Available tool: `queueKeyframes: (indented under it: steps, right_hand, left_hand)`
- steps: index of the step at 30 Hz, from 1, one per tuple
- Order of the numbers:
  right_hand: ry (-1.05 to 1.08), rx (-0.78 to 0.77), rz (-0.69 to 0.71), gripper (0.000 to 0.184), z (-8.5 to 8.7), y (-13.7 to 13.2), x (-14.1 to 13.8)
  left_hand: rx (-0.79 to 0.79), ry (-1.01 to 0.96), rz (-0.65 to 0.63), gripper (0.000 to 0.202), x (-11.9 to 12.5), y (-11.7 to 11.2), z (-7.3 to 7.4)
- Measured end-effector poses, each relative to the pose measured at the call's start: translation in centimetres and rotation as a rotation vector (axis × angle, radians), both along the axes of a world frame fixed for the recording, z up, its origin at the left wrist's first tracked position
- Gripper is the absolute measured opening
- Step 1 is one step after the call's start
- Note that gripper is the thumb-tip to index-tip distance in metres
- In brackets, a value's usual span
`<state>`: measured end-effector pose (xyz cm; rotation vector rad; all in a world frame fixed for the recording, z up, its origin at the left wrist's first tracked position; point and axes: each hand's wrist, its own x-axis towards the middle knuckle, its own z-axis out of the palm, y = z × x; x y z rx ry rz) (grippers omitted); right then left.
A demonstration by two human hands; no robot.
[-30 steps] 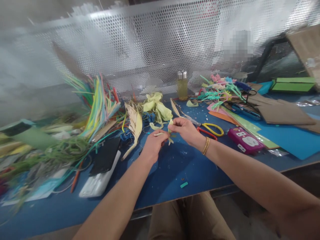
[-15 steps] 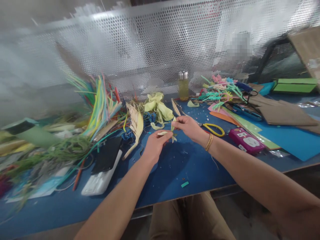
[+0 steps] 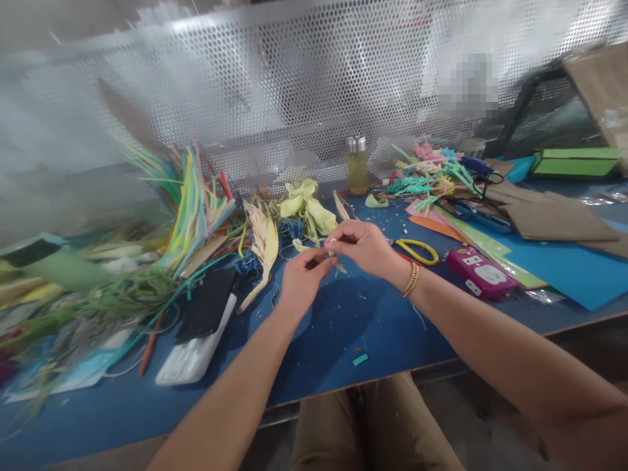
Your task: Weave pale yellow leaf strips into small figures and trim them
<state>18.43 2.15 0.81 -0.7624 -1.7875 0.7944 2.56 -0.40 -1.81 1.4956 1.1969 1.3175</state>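
My left hand (image 3: 301, 282) and my right hand (image 3: 362, 247) meet above the blue table (image 3: 338, 333), fingers pinched together on a small pale yellow-green strip piece (image 3: 334, 254). Most of the piece is hidden between the fingertips. A gold bracelet (image 3: 410, 280) sits on my right wrist. Just behind the hands lies a crumpled heap of pale green strips (image 3: 308, 208) and a dried cream leaf (image 3: 265, 243).
Yellow-handled scissors (image 3: 417, 251) lie right of my right hand, then a pink case (image 3: 479, 273). A bundle of coloured strips (image 3: 193, 203), a black phone on a white box (image 3: 201, 327), a small bottle (image 3: 357, 166), coloured paper sheets (image 3: 564, 261) and a perforated metal screen (image 3: 314, 91) surround the work.
Both hands have closed in on each other, and the strip piece, which stuck out before, is now mostly hidden in the fingers.
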Motion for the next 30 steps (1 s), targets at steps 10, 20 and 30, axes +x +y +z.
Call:
queueKeyframes:
  steps: [10, 20, 30]
  right_hand:
    - [0.102, -0.043, 0.007, 0.016, -0.6, -0.5, -0.4]
    - [0.072, 0.024, -0.078, 0.013, -0.3, -1.5, -0.5]
    - [0.032, 0.014, -0.022, 0.016, -0.6, -1.1, -0.4]
  left_hand:
    - [-0.012, -0.007, -0.005, 0.017, 0.1, -0.2, 0.2]
    - [-0.064, 0.013, -0.039, 0.018, 0.1, -0.4, 0.0]
    - [-0.153, -0.053, -0.041, 0.019, 0.3, -0.7, -0.1]
